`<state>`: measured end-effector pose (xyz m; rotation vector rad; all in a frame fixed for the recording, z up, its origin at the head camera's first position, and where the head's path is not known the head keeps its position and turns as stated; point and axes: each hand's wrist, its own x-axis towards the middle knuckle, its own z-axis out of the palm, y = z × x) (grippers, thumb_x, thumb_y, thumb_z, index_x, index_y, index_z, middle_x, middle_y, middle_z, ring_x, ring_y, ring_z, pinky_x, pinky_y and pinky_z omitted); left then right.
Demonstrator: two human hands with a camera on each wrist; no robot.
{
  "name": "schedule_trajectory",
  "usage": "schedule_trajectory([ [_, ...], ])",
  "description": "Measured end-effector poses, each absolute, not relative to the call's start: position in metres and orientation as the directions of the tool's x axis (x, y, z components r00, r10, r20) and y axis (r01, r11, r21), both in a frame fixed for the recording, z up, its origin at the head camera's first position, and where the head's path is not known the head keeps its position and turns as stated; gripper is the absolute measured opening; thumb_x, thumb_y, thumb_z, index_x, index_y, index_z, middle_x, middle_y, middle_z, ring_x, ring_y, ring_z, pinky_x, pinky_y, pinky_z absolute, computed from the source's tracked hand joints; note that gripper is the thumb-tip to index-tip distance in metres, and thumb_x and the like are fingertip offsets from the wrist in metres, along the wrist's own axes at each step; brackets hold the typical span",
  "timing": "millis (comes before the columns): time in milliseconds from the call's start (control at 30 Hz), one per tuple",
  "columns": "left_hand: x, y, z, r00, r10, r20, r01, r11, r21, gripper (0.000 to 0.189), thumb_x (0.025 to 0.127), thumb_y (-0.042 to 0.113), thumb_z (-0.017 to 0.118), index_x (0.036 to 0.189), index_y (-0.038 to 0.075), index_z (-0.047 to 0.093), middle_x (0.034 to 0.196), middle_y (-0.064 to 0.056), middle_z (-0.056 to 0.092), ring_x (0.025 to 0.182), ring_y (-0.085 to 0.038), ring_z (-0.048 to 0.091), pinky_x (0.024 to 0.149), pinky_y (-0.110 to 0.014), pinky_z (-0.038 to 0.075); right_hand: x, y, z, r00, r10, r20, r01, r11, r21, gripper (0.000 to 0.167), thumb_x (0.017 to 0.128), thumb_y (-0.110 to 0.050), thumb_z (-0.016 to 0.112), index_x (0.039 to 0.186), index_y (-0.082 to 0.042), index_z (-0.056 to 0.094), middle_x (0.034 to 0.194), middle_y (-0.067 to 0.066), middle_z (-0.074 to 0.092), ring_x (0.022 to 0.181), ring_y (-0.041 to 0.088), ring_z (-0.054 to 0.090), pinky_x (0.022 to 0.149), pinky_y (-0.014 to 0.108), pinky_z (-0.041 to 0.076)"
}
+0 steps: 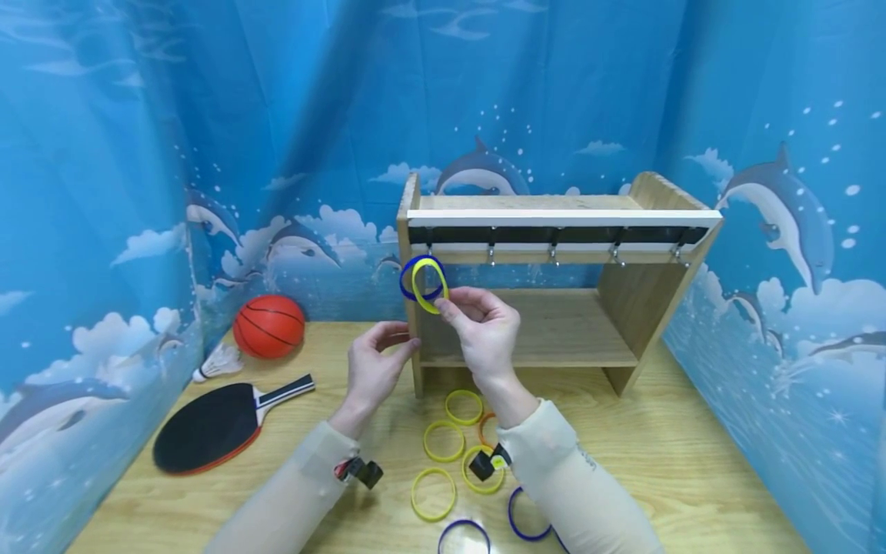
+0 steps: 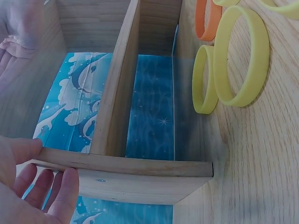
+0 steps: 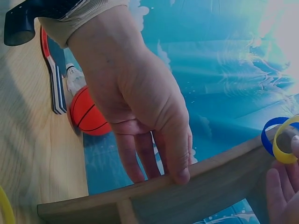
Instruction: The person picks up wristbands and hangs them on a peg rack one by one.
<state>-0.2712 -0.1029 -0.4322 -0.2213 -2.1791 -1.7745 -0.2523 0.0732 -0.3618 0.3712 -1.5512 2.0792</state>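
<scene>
My right hand point(image 1: 487, 335) pinches a yellow wristband point(image 1: 428, 261) between thumb and fingertips, at the left end of the hook rail point(image 1: 457, 215). A blue wristband point(image 1: 402, 281) hangs beneath the leftmost hook and overlaps the yellow one in the head view. Lower down, my left hand point(image 1: 374, 365) grips the front edge of the left side panel of a wooden shelf point(image 1: 526, 327). In the left wrist view, its thumb lies on one face of that panel point(image 2: 140, 161) and the fingers on the other.
Several yellow wristbands point(image 1: 434, 469), an orange one point(image 1: 482, 431) and blue ones point(image 1: 512, 515) lie on the table before the shelf. To the left are a table tennis paddle point(image 1: 208, 427), a shuttlecock point(image 1: 220, 362) and a small basketball point(image 1: 268, 327). Dolphin-print curtains point(image 1: 311, 154) surround the table.
</scene>
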Motion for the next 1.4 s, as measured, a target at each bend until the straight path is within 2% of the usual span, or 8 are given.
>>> schedule_trajectory([
  [200,-0.271,-0.103,-0.432,-0.935,-0.081,0.345,0.322,0.209,0.923,0.03,0.094,0.01,0.091,0.122,0.008,0.081,0.122,-0.016,0.085,0.119,-0.034,0.082,0.099,-0.024,0.065,-0.253,0.073,-0.362,-0.829,0.239,0.505,-0.553,-0.216,-0.805,0.024,0.089,0.013,0.085,0.109,0.02,0.072,0.09,-0.016,0.085,0.081,0.004,0.082,0.079,0.024,0.07],
  [567,-0.271,-0.103,-0.431,-0.937,-0.081,0.341,0.32,0.197,0.927,0.029,0.094,0.009,0.091,0.121,0.007,0.081,0.122,-0.018,0.085,0.12,-0.036,0.081,0.109,-0.049,0.065,-0.256,0.071,-0.351,-0.794,0.267,0.547,-0.601,-0.204,-0.773,0.021,0.09,0.012,0.086,0.105,0.02,0.073,0.089,-0.014,0.085,0.076,0.004,0.081,0.074,0.023,0.069],
  [633,-0.271,-0.103,-0.431,-0.936,-0.081,0.343,0.323,0.195,0.926,0.029,0.094,0.009,0.09,0.121,0.007,0.081,0.122,-0.018,0.084,0.12,-0.036,0.081,0.108,-0.046,0.065,-0.256,0.07,-0.352,-0.797,0.262,0.545,-0.598,-0.21,-0.773,0.022,0.09,0.013,0.086,0.105,0.021,0.072,0.088,-0.013,0.085,0.076,0.004,0.081,0.074,0.024,0.069],
  [833,-0.271,-0.102,-0.432,-0.939,-0.081,0.333,0.312,0.198,0.929,0.029,0.095,0.012,0.09,0.123,0.007,0.081,0.123,-0.018,0.084,0.121,-0.035,0.081,0.097,-0.017,0.061,-0.257,0.072,-0.358,-0.809,0.255,0.53,-0.582,-0.216,-0.784,0.023,0.089,0.016,0.085,0.106,0.023,0.071,0.087,-0.015,0.084,0.077,0.003,0.081,0.075,0.024,0.069],
  [900,-0.271,-0.102,-0.431,-0.939,-0.084,0.333,0.312,0.2,0.929,0.029,0.095,0.011,0.09,0.122,0.007,0.081,0.123,-0.018,0.085,0.12,-0.035,0.081,0.098,-0.019,0.062,-0.257,0.073,-0.359,-0.807,0.247,0.537,-0.585,-0.201,-0.786,0.022,0.09,0.014,0.085,0.106,0.022,0.072,0.087,-0.015,0.085,0.077,0.003,0.082,0.075,0.024,0.069],
  [1067,-0.27,-0.102,-0.43,-0.935,-0.089,0.344,0.321,0.201,0.925,0.03,0.093,0.008,0.091,0.121,0.006,0.081,0.121,-0.018,0.085,0.119,-0.035,0.081,0.106,-0.045,0.066,-0.257,0.076,-0.36,-0.802,0.229,0.552,-0.591,-0.171,-0.788,0.023,0.089,0.01,0.088,0.105,0.019,0.074,0.09,-0.004,0.087,0.077,0.003,0.081,0.076,0.024,0.069],
  [1267,-0.269,-0.101,-0.429,-0.931,-0.092,0.354,0.332,0.194,0.923,0.03,0.092,0.006,0.091,0.121,0.004,0.081,0.12,-0.02,0.085,0.118,-0.037,0.082,0.096,-0.024,0.064,-0.255,0.08,-0.363,-0.801,0.203,0.562,-0.595,-0.172,-0.785,0.021,0.09,0.012,0.086,0.106,0.02,0.073,0.09,-0.012,0.086,0.08,0.003,0.082,0.078,0.023,0.069],
  [1400,-0.269,-0.101,-0.429,-0.93,-0.093,0.357,0.335,0.195,0.922,0.03,0.092,0.006,0.091,0.121,0.004,0.081,0.12,-0.02,0.085,0.118,-0.037,0.082,0.099,-0.032,0.066,-0.252,0.084,-0.365,-0.803,0.185,0.567,-0.595,-0.173,-0.785,0.02,0.091,0.013,0.084,0.107,0.02,0.073,0.09,-0.015,0.086,0.08,0.003,0.082,0.077,0.023,0.069],
])
